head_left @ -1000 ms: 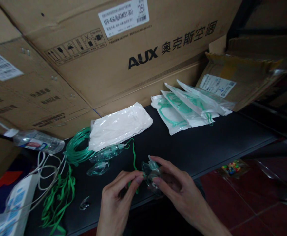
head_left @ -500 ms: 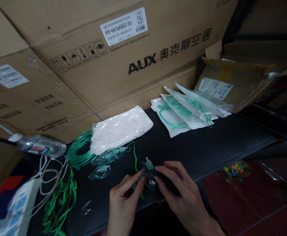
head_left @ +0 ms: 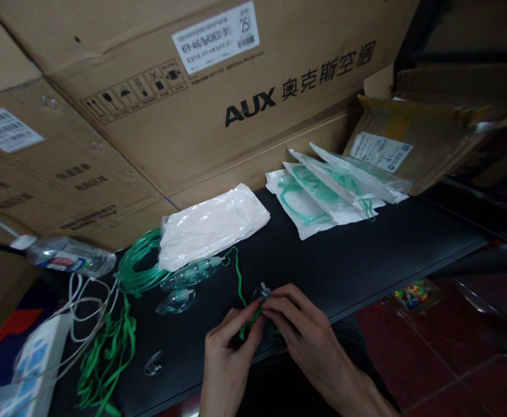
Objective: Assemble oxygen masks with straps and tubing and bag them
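Over the surface's near edge, the left hand pinches a green strap, while the right hand's grip closes on the partly hidden mask beside it. Beyond lie white packets, before a carton.

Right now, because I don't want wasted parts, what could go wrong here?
The clear mask, partly hidden at the right hand, is near the table's front edge and might slip off. The green strap trailing to the left hand could snag. Loose green straps lie beside white cables and might tangle.
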`<action>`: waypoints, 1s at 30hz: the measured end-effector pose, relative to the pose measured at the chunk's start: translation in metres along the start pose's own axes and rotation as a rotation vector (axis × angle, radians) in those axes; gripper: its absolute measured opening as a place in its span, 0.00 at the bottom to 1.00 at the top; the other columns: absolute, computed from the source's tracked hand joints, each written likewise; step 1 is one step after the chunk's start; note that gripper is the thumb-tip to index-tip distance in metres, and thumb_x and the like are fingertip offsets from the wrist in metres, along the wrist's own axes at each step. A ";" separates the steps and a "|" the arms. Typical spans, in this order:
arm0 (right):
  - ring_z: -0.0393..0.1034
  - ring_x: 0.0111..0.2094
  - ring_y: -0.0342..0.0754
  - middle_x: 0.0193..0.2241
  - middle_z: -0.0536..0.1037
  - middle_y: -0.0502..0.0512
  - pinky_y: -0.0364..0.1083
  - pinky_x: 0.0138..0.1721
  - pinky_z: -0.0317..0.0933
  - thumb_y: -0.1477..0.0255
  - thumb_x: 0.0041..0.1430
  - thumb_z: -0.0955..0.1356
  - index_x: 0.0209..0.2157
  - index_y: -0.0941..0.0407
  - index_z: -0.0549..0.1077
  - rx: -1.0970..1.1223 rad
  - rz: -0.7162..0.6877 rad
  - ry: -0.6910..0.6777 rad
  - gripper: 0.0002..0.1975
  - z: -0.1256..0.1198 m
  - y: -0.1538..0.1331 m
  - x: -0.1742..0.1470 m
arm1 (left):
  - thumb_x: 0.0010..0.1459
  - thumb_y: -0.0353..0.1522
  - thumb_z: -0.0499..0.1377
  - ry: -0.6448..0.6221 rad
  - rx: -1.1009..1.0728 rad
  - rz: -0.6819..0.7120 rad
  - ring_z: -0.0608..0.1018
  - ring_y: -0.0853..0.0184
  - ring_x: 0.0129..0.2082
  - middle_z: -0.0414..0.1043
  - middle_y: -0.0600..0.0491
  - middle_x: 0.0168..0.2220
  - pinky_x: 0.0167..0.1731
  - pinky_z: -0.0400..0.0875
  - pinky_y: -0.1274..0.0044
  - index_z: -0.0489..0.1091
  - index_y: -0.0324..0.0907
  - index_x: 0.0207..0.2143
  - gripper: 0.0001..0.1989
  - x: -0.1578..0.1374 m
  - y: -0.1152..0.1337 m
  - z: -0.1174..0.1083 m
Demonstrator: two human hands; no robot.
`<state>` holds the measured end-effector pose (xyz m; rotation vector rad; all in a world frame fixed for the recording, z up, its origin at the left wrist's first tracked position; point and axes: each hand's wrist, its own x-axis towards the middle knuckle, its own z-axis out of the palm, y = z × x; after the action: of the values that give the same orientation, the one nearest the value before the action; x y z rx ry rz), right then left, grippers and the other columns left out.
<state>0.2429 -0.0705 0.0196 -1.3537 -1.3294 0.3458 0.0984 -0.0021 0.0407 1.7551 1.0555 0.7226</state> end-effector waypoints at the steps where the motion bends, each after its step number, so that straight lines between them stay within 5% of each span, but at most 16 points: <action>1: 0.74 0.38 0.48 0.38 0.75 0.55 0.45 0.39 0.72 0.82 0.71 0.63 0.43 0.54 0.75 0.006 -0.001 -0.002 0.12 0.000 0.000 0.001 | 0.57 0.33 0.65 0.002 0.001 -0.011 0.84 0.64 0.36 0.85 0.50 0.38 0.39 0.78 0.79 0.83 0.44 0.46 0.14 -0.001 0.000 0.001; 5: 0.74 0.38 0.49 0.38 0.76 0.57 0.46 0.38 0.72 0.84 0.70 0.62 0.41 0.55 0.75 -0.030 0.007 -0.033 0.13 0.000 0.001 0.000 | 0.59 0.33 0.63 -0.009 0.023 -0.020 0.84 0.66 0.35 0.84 0.53 0.36 0.40 0.77 0.78 0.79 0.44 0.52 0.18 -0.002 -0.002 0.003; 10: 0.74 0.39 0.51 0.40 0.76 0.58 0.48 0.39 0.73 0.84 0.69 0.59 0.43 0.55 0.74 -0.087 0.021 -0.081 0.16 0.000 0.007 -0.008 | 0.61 0.31 0.61 -0.104 0.121 0.043 0.82 0.63 0.42 0.82 0.52 0.42 0.43 0.75 0.75 0.79 0.47 0.45 0.11 -0.001 -0.005 0.003; 20: 0.72 0.35 0.50 0.37 0.76 0.55 0.49 0.39 0.68 0.84 0.68 0.58 0.41 0.53 0.69 -0.152 0.106 -0.091 0.14 0.004 0.012 -0.015 | 0.55 0.27 0.59 -0.085 0.399 0.091 0.78 0.58 0.38 0.78 0.56 0.35 0.49 0.65 0.61 0.73 0.47 0.35 0.07 0.003 0.000 0.004; 30: 0.72 0.33 0.48 0.33 0.74 0.53 0.44 0.35 0.67 0.80 0.69 0.62 0.36 0.52 0.69 -0.084 0.199 0.034 0.10 -0.026 0.013 -0.008 | 0.55 0.29 0.61 -0.036 0.379 0.055 0.75 0.62 0.33 0.74 0.56 0.30 0.38 0.67 0.71 0.75 0.46 0.35 0.06 0.003 -0.012 -0.001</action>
<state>0.2683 -0.0859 0.0129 -1.5612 -1.1955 0.4034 0.0948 0.0038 0.0305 2.1172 1.1800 0.5460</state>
